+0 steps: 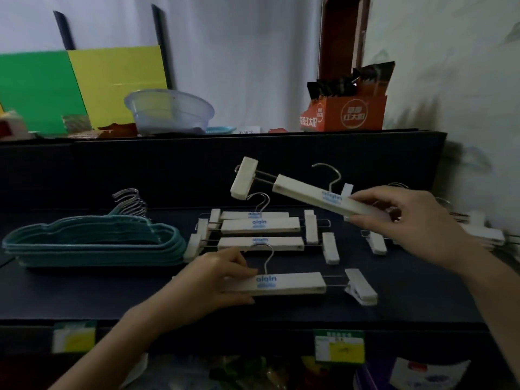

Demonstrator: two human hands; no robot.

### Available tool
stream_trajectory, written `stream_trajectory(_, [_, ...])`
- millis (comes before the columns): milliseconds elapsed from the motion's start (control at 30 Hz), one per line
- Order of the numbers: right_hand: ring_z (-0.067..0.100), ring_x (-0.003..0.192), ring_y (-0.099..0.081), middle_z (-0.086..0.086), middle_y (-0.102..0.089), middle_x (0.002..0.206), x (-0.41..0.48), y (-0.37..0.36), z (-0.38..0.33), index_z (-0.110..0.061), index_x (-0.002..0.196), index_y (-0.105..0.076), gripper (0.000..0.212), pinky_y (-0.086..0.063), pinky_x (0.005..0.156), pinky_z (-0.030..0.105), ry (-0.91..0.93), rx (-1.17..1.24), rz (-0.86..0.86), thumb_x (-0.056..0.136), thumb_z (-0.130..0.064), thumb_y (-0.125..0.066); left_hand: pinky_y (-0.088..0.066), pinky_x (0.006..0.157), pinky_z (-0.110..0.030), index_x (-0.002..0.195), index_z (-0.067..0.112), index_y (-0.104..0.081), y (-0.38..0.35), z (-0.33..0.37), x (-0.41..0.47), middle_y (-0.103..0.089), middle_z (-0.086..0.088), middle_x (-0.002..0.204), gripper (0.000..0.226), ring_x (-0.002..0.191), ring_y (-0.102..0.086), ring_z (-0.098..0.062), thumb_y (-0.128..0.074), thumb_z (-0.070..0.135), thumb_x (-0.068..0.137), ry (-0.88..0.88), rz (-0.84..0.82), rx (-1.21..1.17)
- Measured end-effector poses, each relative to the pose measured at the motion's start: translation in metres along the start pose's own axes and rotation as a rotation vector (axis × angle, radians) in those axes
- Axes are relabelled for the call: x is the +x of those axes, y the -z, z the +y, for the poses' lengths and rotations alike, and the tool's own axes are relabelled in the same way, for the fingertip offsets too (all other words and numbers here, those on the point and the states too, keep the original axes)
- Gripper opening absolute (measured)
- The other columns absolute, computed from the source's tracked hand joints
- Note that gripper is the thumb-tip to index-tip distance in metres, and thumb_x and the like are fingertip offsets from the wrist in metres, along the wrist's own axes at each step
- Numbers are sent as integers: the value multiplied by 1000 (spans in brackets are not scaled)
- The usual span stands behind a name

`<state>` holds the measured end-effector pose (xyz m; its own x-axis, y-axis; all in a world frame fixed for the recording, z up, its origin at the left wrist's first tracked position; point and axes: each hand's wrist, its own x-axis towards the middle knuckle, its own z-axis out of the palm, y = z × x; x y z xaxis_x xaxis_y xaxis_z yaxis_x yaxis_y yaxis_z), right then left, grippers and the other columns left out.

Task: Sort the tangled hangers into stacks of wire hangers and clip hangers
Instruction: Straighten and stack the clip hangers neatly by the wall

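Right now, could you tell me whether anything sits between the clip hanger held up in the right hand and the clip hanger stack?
Nothing visible does. The right hand holds the raised hanger in open air above and right of the clip stack. The left hand rests on another hanger nearer the shelf's front, off that path.

Clip hangers (pixel 484 235) at right edge blurred and cut off (count unclear), price tags (pixel 339 347) unreadable, lower shelf goods (pixel 253 372) dark, indistinct

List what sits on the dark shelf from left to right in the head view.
Teal hanger stack → white clip hanger pile → clip hanger under the left hand → lifted clip hanger in the right hand → more clip hangers at far right.
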<state>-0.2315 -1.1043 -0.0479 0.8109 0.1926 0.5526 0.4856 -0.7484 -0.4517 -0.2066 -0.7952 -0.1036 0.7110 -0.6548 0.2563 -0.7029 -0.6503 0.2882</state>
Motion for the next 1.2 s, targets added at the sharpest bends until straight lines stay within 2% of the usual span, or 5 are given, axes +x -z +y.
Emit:
stream_trajectory(167, [-6, 93, -54, -26, -61, 97, 1, -16, -9, -54, 98, -54, 34, -43, 70, 18, -2, -31, -36, 65, -63, -52, -43, 86, -18, 124, 33, -56, -4, -10, -6, -49, 20, 105, 49, 96, -48, 6, -64, 47, 78, -15, 7, -27])
stream_trajectory(433, [-10, 95, -54, -30, -59, 98, 4, -28, -18, -41, 108, -61, 48, -40, 72, 8, 1, -113, -127, 67, -65, -54, -42, 85, -15, 129, 39, -49, -7, -11, -15, -44, 24, 110, 45, 99, -43, 9, -48, 53, 86, -93, -11, -13])
stream_trajectory(667, [-4, 94, -51, -25, -57, 102, 16, -56, -29, -39, 110, -59, 34, -45, 83, 26, -5, -234, -309, 79, -54, -60, -44, 81, -15, 127, 32, -53, -4, -8, -34, -56, 18, 114, 50, 102, -49, 3, -41, 56, 86, -130, 125, 173])
stream_trajectory(900, [-4, 101, -50, -28, -52, 105, 20, -80, -27, -40, 115, -54, 35, -47, 90, 31, 17, -247, -442, 82, -51, -58, -51, 72, -17, 101, 26, -71, 5, -16, -60, -66, 16, 94, 30, 87, -58, 2, -50, 41, 84, -169, 281, 123])
stream_trajectory(1200, [-3, 99, -51, -23, -55, 106, 27, -92, -28, -36, 112, -56, 30, -45, 88, 26, 22, -231, -521, 84, -48, -59, -51, 68, -19, 94, 27, -72, -2, -25, -56, -65, 15, 89, 21, 81, -58, 0, -66, 33, 75, -170, 297, 189])
